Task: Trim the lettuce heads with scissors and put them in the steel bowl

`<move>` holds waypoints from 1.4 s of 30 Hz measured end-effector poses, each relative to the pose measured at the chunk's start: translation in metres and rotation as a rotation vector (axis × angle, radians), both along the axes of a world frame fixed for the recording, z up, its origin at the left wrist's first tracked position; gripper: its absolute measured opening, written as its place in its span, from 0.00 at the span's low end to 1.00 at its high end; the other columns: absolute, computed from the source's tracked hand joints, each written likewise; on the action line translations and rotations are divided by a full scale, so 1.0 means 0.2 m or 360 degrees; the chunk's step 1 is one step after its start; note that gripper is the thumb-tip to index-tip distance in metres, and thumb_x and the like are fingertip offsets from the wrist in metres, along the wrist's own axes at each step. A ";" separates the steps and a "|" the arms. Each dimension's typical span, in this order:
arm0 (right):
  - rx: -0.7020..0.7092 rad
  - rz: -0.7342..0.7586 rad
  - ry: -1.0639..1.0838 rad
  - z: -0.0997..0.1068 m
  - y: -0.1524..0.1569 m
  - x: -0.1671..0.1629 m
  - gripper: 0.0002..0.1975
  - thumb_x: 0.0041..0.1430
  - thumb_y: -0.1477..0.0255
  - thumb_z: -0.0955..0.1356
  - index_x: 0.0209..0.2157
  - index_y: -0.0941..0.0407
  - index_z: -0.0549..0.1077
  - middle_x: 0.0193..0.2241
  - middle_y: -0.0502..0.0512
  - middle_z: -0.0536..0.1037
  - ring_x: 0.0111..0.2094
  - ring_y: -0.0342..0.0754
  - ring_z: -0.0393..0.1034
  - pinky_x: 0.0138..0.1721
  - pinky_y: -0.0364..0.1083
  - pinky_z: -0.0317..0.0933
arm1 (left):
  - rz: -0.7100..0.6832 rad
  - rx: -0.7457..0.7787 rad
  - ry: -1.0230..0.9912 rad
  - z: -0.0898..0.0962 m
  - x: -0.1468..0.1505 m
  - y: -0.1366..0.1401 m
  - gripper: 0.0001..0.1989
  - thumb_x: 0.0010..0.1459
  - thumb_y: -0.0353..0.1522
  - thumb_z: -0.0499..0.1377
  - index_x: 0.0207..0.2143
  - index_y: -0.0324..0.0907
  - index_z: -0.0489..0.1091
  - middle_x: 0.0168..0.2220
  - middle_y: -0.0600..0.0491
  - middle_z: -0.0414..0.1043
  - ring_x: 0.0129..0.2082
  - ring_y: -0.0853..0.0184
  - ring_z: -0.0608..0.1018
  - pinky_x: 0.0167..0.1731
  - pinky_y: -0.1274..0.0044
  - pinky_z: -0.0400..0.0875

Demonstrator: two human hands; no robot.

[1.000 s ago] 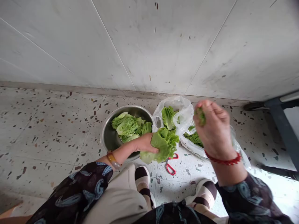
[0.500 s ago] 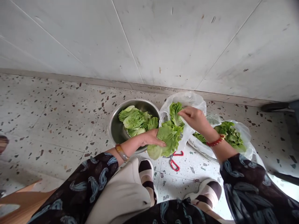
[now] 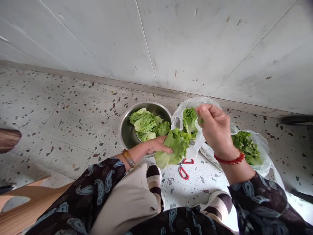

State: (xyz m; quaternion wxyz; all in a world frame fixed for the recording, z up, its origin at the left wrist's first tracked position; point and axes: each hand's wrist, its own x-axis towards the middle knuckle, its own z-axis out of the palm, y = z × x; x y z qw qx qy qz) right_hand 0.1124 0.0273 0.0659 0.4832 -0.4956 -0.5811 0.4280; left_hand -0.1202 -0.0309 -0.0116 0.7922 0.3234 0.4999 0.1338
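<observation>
My left hand (image 3: 158, 145) is closed around some loose lettuce leaves (image 3: 177, 145), held in front of the steel basin's right side. Raised over the white plastic bag (image 3: 179, 114), my right hand (image 3: 215, 125) is pinched shut. A small piece of green leaf (image 3: 201, 121) shows at its fingers; most of it is hidden. Inside the steel basin (image 3: 126, 127) lies a heap of lettuce (image 3: 146, 124). More lettuce (image 3: 190, 120) stands in the bag's opening.
Red-handled scissors (image 3: 184, 169) lie on the speckled floor near my feet. A second plastic bag (image 3: 262, 147) with greens (image 3: 246, 148) is at the right. The wall (image 3: 171, 49) rises behind the basin. Wooden furniture (image 3: 31, 202) is at the lower left.
My right hand has lifted and come closer to the camera, away from the leaves. My left hand still holds the lettuce. The view has shifted slightly.
</observation>
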 end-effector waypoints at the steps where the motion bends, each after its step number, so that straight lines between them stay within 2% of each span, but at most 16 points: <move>1: 0.0081 -0.0026 -0.0124 0.00 0.05 0.01 0.19 0.75 0.55 0.63 0.43 0.53 0.78 0.29 0.51 0.75 0.27 0.45 0.68 0.28 0.43 0.66 | 0.0100 -0.0045 -0.0020 0.00 -0.02 0.00 0.33 0.33 0.35 0.82 0.45 0.42 0.78 0.42 0.49 0.84 0.42 0.58 0.84 0.47 0.67 0.79; 3: 0.0195 0.0124 -0.0601 -0.06 0.14 0.03 0.20 0.77 0.62 0.59 0.57 0.54 0.75 0.39 0.58 0.80 0.37 0.49 0.75 0.39 0.48 0.73 | 0.0266 -0.0114 -0.0099 0.00 -0.04 0.02 0.32 0.35 0.38 0.81 0.45 0.42 0.79 0.42 0.48 0.84 0.41 0.58 0.85 0.47 0.67 0.79; 5: 0.0200 0.0422 -0.1134 -0.17 0.22 0.07 0.22 0.74 0.69 0.61 0.64 0.57 0.71 0.50 0.66 0.81 0.48 0.55 0.77 0.52 0.56 0.73 | 0.0381 -0.0147 -0.0163 0.00 -0.05 0.04 0.29 0.38 0.41 0.80 0.43 0.42 0.80 0.40 0.48 0.85 0.40 0.59 0.84 0.47 0.68 0.79; 7: 0.0110 0.0535 -0.1372 -0.29 0.26 0.12 0.21 0.68 0.72 0.67 0.60 0.60 0.76 0.58 0.72 0.76 0.54 0.63 0.75 0.57 0.63 0.69 | 0.0496 -0.0147 -0.0195 -0.01 -0.05 0.06 0.27 0.40 0.43 0.78 0.41 0.41 0.80 0.40 0.47 0.85 0.41 0.59 0.85 0.48 0.69 0.78; 9: 0.0065 0.0440 -0.1396 -0.38 0.27 0.18 0.19 0.66 0.73 0.67 0.55 0.61 0.79 0.62 0.74 0.73 0.57 0.67 0.74 0.59 0.66 0.69 | 0.0616 -0.0154 -0.0225 -0.03 -0.03 0.06 0.26 0.41 0.44 0.77 0.40 0.41 0.80 0.41 0.47 0.85 0.44 0.58 0.85 0.50 0.69 0.78; 12: 0.0091 0.0204 -0.1109 -0.42 0.19 0.22 0.19 0.69 0.72 0.64 0.54 0.62 0.80 0.57 0.73 0.77 0.55 0.63 0.75 0.59 0.63 0.71 | 0.0798 -0.0184 -0.0305 -0.04 0.00 0.07 0.26 0.44 0.44 0.76 0.43 0.40 0.80 0.45 0.45 0.85 0.51 0.54 0.83 0.55 0.67 0.76; 14: -0.0071 0.0164 -0.0775 -0.39 0.10 0.19 0.20 0.70 0.67 0.65 0.55 0.61 0.79 0.53 0.72 0.78 0.50 0.61 0.78 0.54 0.62 0.74 | 0.0902 -0.0200 -0.0374 -0.03 0.02 0.08 0.27 0.48 0.43 0.73 0.48 0.39 0.79 0.49 0.44 0.84 0.55 0.54 0.81 0.59 0.66 0.74; 17: -0.0542 0.0394 -0.0214 -0.32 -0.07 0.08 0.30 0.69 0.56 0.68 0.66 0.56 0.69 0.62 0.70 0.73 0.52 0.60 0.78 0.50 0.59 0.78 | 0.1031 -0.0158 -0.0479 -0.01 0.06 0.11 0.30 0.53 0.44 0.70 0.55 0.38 0.75 0.52 0.43 0.82 0.58 0.53 0.80 0.62 0.64 0.71; 20: -0.0748 0.0586 0.0258 -0.28 -0.22 -0.08 0.40 0.65 0.49 0.69 0.72 0.49 0.60 0.70 0.65 0.65 0.63 0.61 0.70 0.56 0.59 0.75 | 0.1140 -0.0023 -0.0507 0.02 0.10 0.13 0.30 0.55 0.46 0.68 0.56 0.39 0.74 0.52 0.45 0.82 0.59 0.52 0.79 0.63 0.64 0.70; 25: -0.1006 0.0364 0.0890 -0.31 -0.30 -0.28 0.44 0.61 0.47 0.71 0.72 0.45 0.56 0.69 0.61 0.66 0.60 0.60 0.73 0.52 0.60 0.77 | 0.1213 0.0217 -0.0404 0.06 0.16 0.10 0.27 0.54 0.45 0.70 0.53 0.42 0.75 0.50 0.48 0.83 0.59 0.54 0.78 0.63 0.65 0.70; 30: -0.0896 0.0257 0.0759 -0.39 -0.24 -0.25 0.41 0.57 0.51 0.74 0.67 0.51 0.65 0.61 0.62 0.76 0.56 0.59 0.76 0.54 0.59 0.75 | 0.0877 0.0304 -0.0301 0.02 0.02 0.12 0.35 0.48 0.51 0.73 0.53 0.41 0.75 0.53 0.44 0.81 0.61 0.52 0.76 0.61 0.65 0.70; 34: -0.0601 0.0188 0.0217 -0.46 -0.19 -0.14 0.37 0.53 0.57 0.77 0.62 0.54 0.71 0.60 0.63 0.76 0.60 0.60 0.73 0.62 0.62 0.69 | 0.1025 0.0669 0.0170 0.02 -0.20 0.22 0.46 0.49 0.59 0.68 0.64 0.49 0.64 0.65 0.45 0.71 0.68 0.51 0.69 0.65 0.60 0.65; 36: -0.0442 0.0314 -0.0040 -0.47 -0.19 -0.12 0.33 0.55 0.61 0.77 0.60 0.54 0.73 0.59 0.62 0.77 0.59 0.59 0.73 0.64 0.62 0.67 | 0.0637 0.0968 0.0344 0.07 -0.25 0.27 0.54 0.48 0.57 0.70 0.71 0.48 0.56 0.73 0.41 0.58 0.74 0.46 0.59 0.70 0.56 0.55; 38: -0.0297 0.0469 -0.0163 -0.46 -0.19 -0.13 0.29 0.54 0.67 0.78 0.58 0.52 0.75 0.57 0.60 0.78 0.58 0.57 0.74 0.65 0.60 0.66 | -0.0033 0.1176 0.0470 0.13 -0.25 0.29 0.59 0.42 0.51 0.76 0.73 0.48 0.56 0.76 0.42 0.51 0.77 0.42 0.49 0.73 0.54 0.44; 40: -0.0167 0.0621 -0.0206 -0.43 -0.18 -0.16 0.29 0.51 0.72 0.78 0.56 0.50 0.77 0.55 0.58 0.79 0.58 0.56 0.74 0.65 0.57 0.66 | -0.0533 0.1250 0.0551 0.17 -0.22 0.30 0.61 0.33 0.43 0.80 0.70 0.50 0.61 0.76 0.44 0.51 0.77 0.40 0.44 0.74 0.55 0.37; 42: -0.0056 0.0756 -0.0249 -0.40 -0.18 -0.19 0.29 0.49 0.75 0.77 0.55 0.49 0.77 0.54 0.56 0.80 0.57 0.55 0.75 0.63 0.56 0.68 | -0.0702 0.1190 0.0547 0.16 -0.17 0.29 0.61 0.29 0.39 0.81 0.69 0.51 0.64 0.75 0.44 0.56 0.77 0.40 0.47 0.74 0.56 0.39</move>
